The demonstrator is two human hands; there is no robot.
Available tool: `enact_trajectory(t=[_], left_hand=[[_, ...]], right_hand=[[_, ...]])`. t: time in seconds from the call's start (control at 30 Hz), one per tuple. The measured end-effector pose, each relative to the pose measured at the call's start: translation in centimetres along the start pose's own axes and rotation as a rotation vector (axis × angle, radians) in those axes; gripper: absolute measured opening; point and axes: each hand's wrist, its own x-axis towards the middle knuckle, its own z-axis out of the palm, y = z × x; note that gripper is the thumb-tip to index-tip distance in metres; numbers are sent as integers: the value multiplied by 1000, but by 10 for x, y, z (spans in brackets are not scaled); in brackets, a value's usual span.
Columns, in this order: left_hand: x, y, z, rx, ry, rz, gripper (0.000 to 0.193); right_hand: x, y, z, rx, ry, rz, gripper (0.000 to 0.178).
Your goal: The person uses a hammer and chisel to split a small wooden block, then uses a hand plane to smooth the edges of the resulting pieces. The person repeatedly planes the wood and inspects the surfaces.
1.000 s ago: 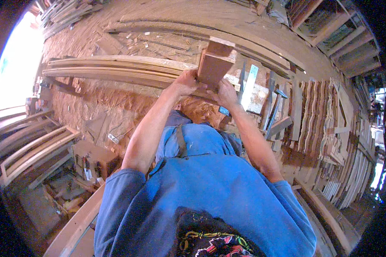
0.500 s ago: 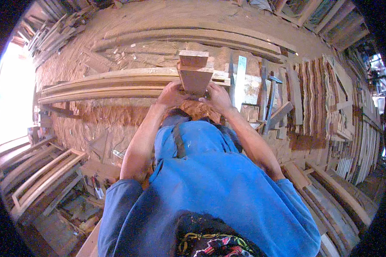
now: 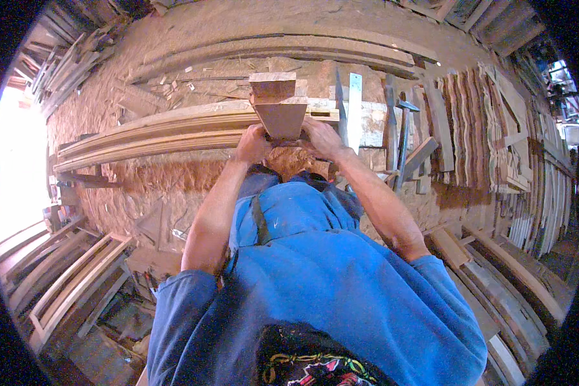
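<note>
Sawdust floor; hands (image 3: 288,143) hold wood block (image 3: 276,106) pointing away.

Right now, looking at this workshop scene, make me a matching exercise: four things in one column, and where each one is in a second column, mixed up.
Things:
1. wooden block
2. left hand
3. metal ruler
4. long planks

Places:
A. lying to the left of the block, running across the sawdust
B. on the block's left lower edge
C. lying just right of the block and the right hand
D. held between both hands

Pairs: 1-D, 2-B, 3-C, 4-A
</note>
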Motion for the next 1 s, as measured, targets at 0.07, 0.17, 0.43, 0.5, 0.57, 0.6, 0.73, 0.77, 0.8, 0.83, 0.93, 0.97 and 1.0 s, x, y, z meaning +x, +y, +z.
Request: enact_trajectory(t=[0.07,0.17,0.43,0.5,0.57,0.6,0.73,0.77,0.8,0.83,0.93,0.97,1.0], left_hand=[[1,1,-1,34,-60,13,27],[0,0,3,-93,74,-97,25],[3,-8,2,64,53,-45,27],[5,-5,-3,95,19,-110,30],[6,-3,-3,143,9,-162,35],[5,-2,-3,119,-22,-241,38],[3,-7,4,-203,30,-139,34],[5,-9,5,-255,17,-186,34],[7,-11,6,-306,1,-229,33],[9,-12,6,-362,32,-239,33],[9,-11,4,-465,93,-231,34],[6,-8,3,-458,97,-206,36],[4,-6,2,-452,103,-183,37]], right_hand=[[-2,-2,-2,64,40,-22,61],[-13,-9,-11,177,112,-3,55],[-85,-18,-27,542,478,422,32],[-105,-14,-30,492,563,410,25],[-122,-7,-32,519,558,474,24],[-129,-4,-32,561,584,463,23],[-151,6,-29,626,602,532,25],[-153,6,-29,582,599,548,26],[-153,4,-29,533,619,534,26],[-151,1,-30,481,619,564,27],[-134,-15,-38,520,555,498,30],[-124,-22,-40,519,519,496,30],[-113,-29,-41,514,448,493,30]])
